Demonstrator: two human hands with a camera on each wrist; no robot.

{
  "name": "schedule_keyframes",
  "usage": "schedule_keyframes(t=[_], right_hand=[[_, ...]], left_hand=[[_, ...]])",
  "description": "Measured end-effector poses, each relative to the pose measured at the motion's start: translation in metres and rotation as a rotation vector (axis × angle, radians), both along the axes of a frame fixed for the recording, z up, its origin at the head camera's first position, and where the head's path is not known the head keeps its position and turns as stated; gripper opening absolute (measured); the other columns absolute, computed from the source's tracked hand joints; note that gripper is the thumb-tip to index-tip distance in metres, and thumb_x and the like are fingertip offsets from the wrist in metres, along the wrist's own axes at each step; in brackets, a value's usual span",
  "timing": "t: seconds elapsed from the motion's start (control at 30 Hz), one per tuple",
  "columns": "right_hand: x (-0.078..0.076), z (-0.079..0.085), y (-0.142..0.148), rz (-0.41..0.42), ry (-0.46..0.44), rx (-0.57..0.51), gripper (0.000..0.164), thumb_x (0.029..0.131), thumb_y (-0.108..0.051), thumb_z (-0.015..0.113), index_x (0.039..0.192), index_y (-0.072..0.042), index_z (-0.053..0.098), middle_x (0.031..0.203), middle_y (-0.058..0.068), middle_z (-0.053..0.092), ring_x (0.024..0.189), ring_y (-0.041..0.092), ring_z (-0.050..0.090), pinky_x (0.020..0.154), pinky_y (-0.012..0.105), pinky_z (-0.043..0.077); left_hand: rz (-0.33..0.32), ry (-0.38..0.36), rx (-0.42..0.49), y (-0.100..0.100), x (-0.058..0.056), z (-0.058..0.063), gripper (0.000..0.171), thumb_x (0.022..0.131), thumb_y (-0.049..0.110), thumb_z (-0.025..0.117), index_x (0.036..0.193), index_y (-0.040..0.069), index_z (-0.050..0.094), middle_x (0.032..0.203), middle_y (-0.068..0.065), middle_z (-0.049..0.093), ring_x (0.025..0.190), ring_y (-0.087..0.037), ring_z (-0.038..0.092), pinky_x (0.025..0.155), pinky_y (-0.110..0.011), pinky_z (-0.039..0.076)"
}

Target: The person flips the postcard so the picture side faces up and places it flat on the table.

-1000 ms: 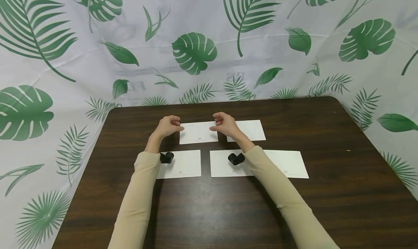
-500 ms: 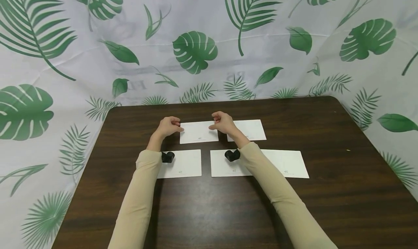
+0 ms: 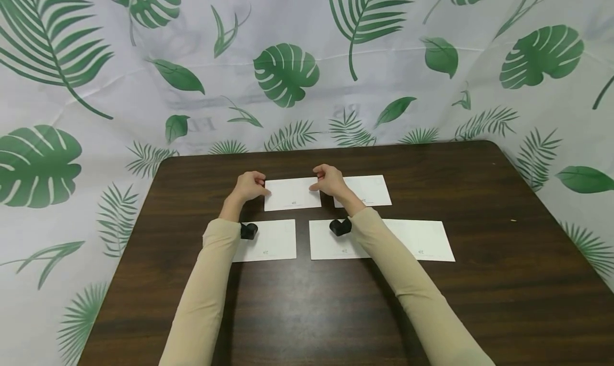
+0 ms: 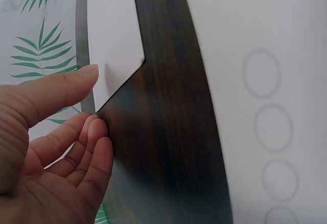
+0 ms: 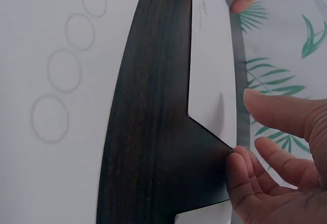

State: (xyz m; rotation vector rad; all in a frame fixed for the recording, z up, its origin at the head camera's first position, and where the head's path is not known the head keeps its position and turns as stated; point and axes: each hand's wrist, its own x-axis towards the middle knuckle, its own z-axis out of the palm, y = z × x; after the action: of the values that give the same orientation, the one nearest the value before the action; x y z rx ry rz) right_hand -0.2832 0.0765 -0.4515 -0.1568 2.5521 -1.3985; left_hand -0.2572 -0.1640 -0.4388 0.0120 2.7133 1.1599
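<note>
A white rectangular paper card (image 3: pixel 292 193) with a small printed mark lies in the back row on the table. Its left end is met by my left hand (image 3: pixel 248 187), its right end by my right hand (image 3: pixel 330 180). Up close in the left wrist view, the fingertips (image 4: pixel 97 129) touch the card's corner, while the thumb stays apart from them. Much the same shows in the right wrist view: loosely bent fingers (image 5: pixel 237 170) at the corner and a thumb held away. Neither hand pinches the card.
Another white card (image 3: pixel 369 189) lies right of the first, partly behind my right wrist. Nearer are a left card (image 3: pixel 275 243) and a wide white stretch (image 3: pixel 422 238), seemingly two cards side by side, under the right forearm. The table (image 3: pixel 307 312) is dark wood; a leaf-print curtain (image 3: pixel 216 105) hangs behind.
My right forearm has shifted slightly left and its hand has moved very little. The left hand stays at the card's left end. The cards look unmoved.
</note>
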Motion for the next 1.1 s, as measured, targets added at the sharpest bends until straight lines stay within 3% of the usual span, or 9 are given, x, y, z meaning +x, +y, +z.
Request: schedule_keyframes(t=[0.13,0.23,0.33,0.47,0.57,0.7,0.87,1.1], right_hand=[[-0.003,-0.003,0.000,-0.043,-0.043,0.050,0.052,0.071,0.001,0.077,0.119,0.003,0.058,0.104,0.014,0.055,0.089,0.020,0.048,0.075,0.027,0.044],[-0.004,-0.006,-0.001,-0.024,-0.016,0.102,0.050,0.069,-0.002,0.080,0.115,0.000,0.062,0.098,0.010,0.057,0.086,0.019,0.050,0.076,0.030,0.045],[-0.034,-0.045,0.006,0.023,0.076,0.137,0.050,0.060,-0.007,0.086,0.105,-0.003,0.066,0.085,0.005,0.056,0.075,0.017,0.049,0.067,0.029,0.045],[-0.055,-0.061,0.006,0.038,0.056,0.221,0.053,0.057,-0.008,0.088,0.104,0.000,0.065,0.087,0.009,0.057,0.079,0.022,0.050,0.070,0.032,0.046],[-0.032,-0.021,-0.003,0.051,-0.004,0.301,0.048,0.065,-0.005,0.084,0.108,0.003,0.063,0.097,0.014,0.058,0.089,0.026,0.051,0.081,0.036,0.046],[-0.014,0.004,-0.008,0.112,0.033,0.353,0.041,0.070,-0.004,0.080,0.104,0.005,0.060,0.099,0.015,0.057,0.091,0.026,0.050,0.083,0.035,0.046],[-0.011,0.012,-0.007,0.170,0.049,0.392,0.040,0.073,-0.006,0.079,0.105,0.004,0.057,0.106,0.018,0.054,0.096,0.029,0.048,0.085,0.037,0.045],[-0.014,0.016,-0.006,0.205,-0.006,0.393,0.044,0.076,-0.007,0.077,0.109,0.002,0.048,0.116,0.021,0.044,0.103,0.031,0.042,0.089,0.040,0.040]], left_hand=[[-0.018,0.004,-0.033,0.002,-0.002,-0.003,0.048,0.074,0.004,0.074,0.116,-0.011,0.057,0.097,-0.017,0.057,0.088,-0.026,0.051,0.076,-0.032,0.045],[-0.031,0.012,-0.052,0.003,-0.004,-0.004,0.047,0.074,0.004,0.075,0.114,-0.011,0.057,0.094,-0.015,0.056,0.087,-0.026,0.050,0.077,-0.035,0.045],[-0.035,0.023,-0.066,0.004,-0.005,-0.004,0.044,0.074,0.003,0.075,0.112,-0.011,0.057,0.092,-0.015,0.054,0.086,-0.027,0.049,0.078,-0.036,0.044],[-0.040,0.020,-0.075,0.005,-0.005,-0.004,0.041,0.074,0.003,0.075,0.108,-0.010,0.058,0.090,-0.013,0.053,0.086,-0.027,0.048,0.078,-0.036,0.044],[-0.036,0.015,-0.082,0.004,-0.005,-0.003,0.039,0.073,0.004,0.075,0.105,-0.009,0.057,0.088,-0.012,0.053,0.085,-0.027,0.048,0.078,-0.036,0.043],[-0.030,0.011,-0.094,0.003,-0.006,-0.002,0.039,0.073,0.003,0.076,0.104,-0.007,0.055,0.087,-0.011,0.050,0.084,-0.026,0.047,0.078,-0.036,0.043],[-0.027,0.006,-0.097,0.003,-0.007,-0.001,0.041,0.073,0.002,0.075,0.104,-0.005,0.050,0.089,-0.011,0.048,0.083,-0.026,0.047,0.077,-0.035,0.042],[-0.023,-0.003,-0.073,0.004,-0.008,0.000,0.042,0.074,-0.001,0.073,0.105,-0.003,0.045,0.084,-0.009,0.047,0.078,-0.023,0.045,0.072,-0.033,0.040]])
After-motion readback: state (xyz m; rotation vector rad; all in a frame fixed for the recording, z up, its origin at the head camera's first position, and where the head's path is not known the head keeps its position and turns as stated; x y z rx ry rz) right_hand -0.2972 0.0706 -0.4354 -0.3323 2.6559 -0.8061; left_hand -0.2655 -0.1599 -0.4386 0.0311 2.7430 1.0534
